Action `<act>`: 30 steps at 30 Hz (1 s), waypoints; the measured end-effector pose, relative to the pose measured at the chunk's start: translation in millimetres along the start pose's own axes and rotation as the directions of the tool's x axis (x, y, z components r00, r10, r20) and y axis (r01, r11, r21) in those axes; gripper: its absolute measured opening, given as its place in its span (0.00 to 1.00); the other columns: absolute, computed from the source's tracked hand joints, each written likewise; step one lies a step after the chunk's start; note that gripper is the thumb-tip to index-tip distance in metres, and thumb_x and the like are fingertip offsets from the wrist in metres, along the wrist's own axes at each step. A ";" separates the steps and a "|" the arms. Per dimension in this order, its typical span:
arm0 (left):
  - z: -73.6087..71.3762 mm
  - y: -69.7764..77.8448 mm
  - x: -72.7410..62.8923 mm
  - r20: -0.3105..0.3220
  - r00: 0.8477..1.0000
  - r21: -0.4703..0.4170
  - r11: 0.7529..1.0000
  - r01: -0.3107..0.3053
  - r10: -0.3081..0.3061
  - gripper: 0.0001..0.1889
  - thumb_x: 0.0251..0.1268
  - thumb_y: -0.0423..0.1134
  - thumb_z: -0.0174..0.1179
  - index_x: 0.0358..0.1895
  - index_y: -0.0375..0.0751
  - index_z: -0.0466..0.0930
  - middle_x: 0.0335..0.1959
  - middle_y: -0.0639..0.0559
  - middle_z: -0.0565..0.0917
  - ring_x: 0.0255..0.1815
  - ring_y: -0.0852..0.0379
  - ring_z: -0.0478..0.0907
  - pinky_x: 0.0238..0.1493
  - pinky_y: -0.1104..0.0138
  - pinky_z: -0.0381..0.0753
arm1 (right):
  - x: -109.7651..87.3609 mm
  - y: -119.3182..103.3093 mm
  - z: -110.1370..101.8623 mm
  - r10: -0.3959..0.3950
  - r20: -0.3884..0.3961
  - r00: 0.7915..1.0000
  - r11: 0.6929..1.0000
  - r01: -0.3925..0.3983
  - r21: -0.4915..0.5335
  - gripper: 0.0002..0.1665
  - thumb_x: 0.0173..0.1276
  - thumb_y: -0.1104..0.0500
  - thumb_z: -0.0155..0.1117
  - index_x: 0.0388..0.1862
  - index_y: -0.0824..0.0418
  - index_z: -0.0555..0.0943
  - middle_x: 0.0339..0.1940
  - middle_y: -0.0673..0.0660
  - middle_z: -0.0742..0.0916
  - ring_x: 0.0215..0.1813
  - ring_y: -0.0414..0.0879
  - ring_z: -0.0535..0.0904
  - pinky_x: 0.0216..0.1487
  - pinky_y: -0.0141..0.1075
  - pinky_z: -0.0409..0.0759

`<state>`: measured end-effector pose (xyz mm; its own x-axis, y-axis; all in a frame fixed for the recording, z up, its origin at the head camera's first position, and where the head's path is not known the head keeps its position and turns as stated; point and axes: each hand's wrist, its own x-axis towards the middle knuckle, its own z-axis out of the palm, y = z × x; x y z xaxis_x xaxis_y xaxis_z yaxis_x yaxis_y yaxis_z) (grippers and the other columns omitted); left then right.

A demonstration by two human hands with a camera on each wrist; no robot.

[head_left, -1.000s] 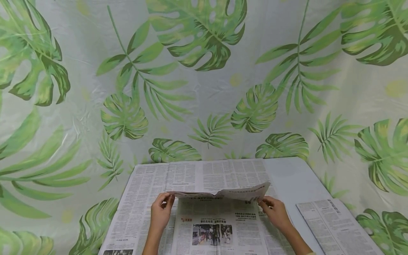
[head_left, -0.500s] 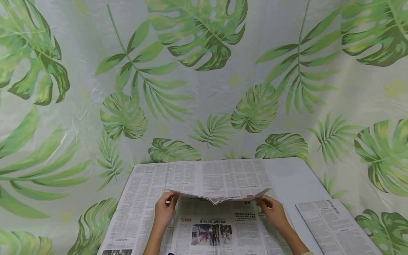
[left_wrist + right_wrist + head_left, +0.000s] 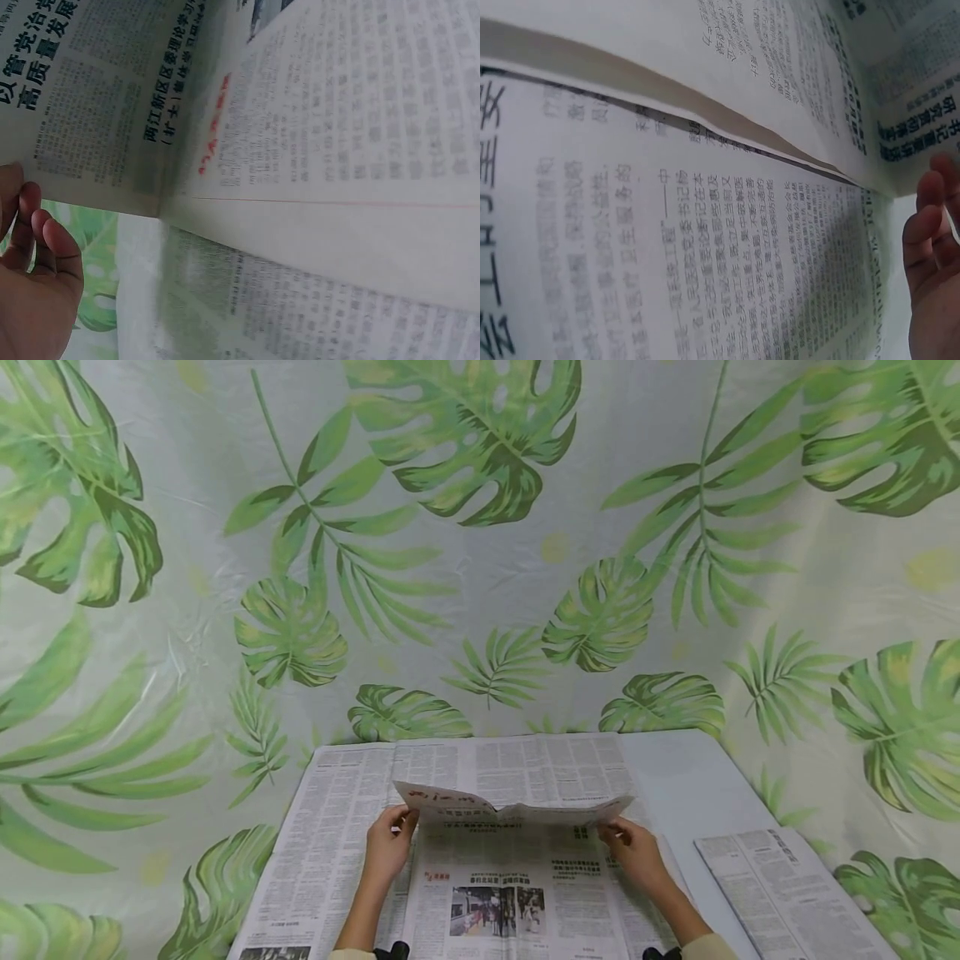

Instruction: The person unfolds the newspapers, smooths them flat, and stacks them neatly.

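Note:
A newspaper (image 3: 502, 872) with a colour photo in its lower part lies in front of me, its far edge lifted and bent up. My left hand (image 3: 388, 843) pinches the far left corner, while my right hand (image 3: 633, 853) grips the far right corner. Between them the raised strip sags at the centre crease, its left part standing higher. In the left wrist view, the fingers (image 3: 61, 251) curl at the page's edge beside a fold. On the other side, the right wrist view has curled fingers (image 3: 928, 217) at the paper's edge, with layered sheets next to them.
More newspaper sheets (image 3: 337, 827) cover much of the table beneath. A folded newspaper (image 3: 780, 885) lies at the right, by a bare pale strip of tabletop (image 3: 690, 785). A leaf-print curtain (image 3: 480, 568) hangs right behind the table.
The raised edge flexes: first its right part stood up, then the middle dipped, and now the left part stands higher. My left hand has shifted slightly right; both hands keep their corners.

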<state>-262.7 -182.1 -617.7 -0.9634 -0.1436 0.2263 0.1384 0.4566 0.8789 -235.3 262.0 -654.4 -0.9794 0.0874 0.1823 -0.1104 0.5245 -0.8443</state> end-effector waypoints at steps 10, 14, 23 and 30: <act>6.9 -17.8 1.7 -0.004 0.999 0.057 0.998 0.035 -0.035 0.11 0.75 0.42 0.62 0.50 0.42 0.88 0.37 0.52 0.84 0.36 0.63 0.75 0.39 0.69 0.78 | 6.0 9.7 13.6 0.059 0.005 0.998 0.997 -0.059 0.050 0.09 0.76 0.62 0.63 0.50 0.63 0.86 0.40 0.60 0.89 0.29 0.36 0.79 0.30 0.31 0.78; 9.8 -20.8 4.4 0.004 0.999 0.052 0.998 0.040 -0.040 0.13 0.76 0.44 0.61 0.51 0.40 0.87 0.38 0.50 0.85 0.37 0.61 0.77 0.38 0.68 0.78 | 7.2 14.6 15.2 0.094 0.019 0.995 0.994 -0.095 0.056 0.09 0.78 0.63 0.59 0.50 0.65 0.84 0.36 0.60 0.86 0.27 0.38 0.78 0.28 0.32 0.79; 18.9 -28.9 10.6 -0.004 0.996 0.057 0.994 0.089 -0.089 0.11 0.76 0.43 0.61 0.50 0.42 0.87 0.40 0.49 0.86 0.38 0.60 0.76 0.38 0.68 0.76 | 14.6 13.7 16.4 0.215 0.018 0.976 0.974 -0.216 0.070 0.16 0.78 0.59 0.60 0.57 0.66 0.82 0.31 0.60 0.86 0.27 0.40 0.79 0.27 0.33 0.78; 23.6 -33.7 13.3 -0.001 0.992 0.067 0.989 0.129 -0.129 0.09 0.75 0.42 0.62 0.50 0.43 0.87 0.42 0.50 0.86 0.39 0.59 0.76 0.39 0.68 0.75 | 17.9 13.0 18.9 0.258 -0.002 0.966 0.960 -0.256 0.117 0.20 0.78 0.59 0.61 0.62 0.69 0.80 0.35 0.61 0.89 0.25 0.41 0.80 0.26 0.30 0.77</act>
<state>-285.6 -178.7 -654.2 -0.9729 -0.2026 0.1116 -0.0027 0.4924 0.8704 -257.4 254.4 -671.7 -0.9743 0.2217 -0.0408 0.1252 0.3819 -0.9157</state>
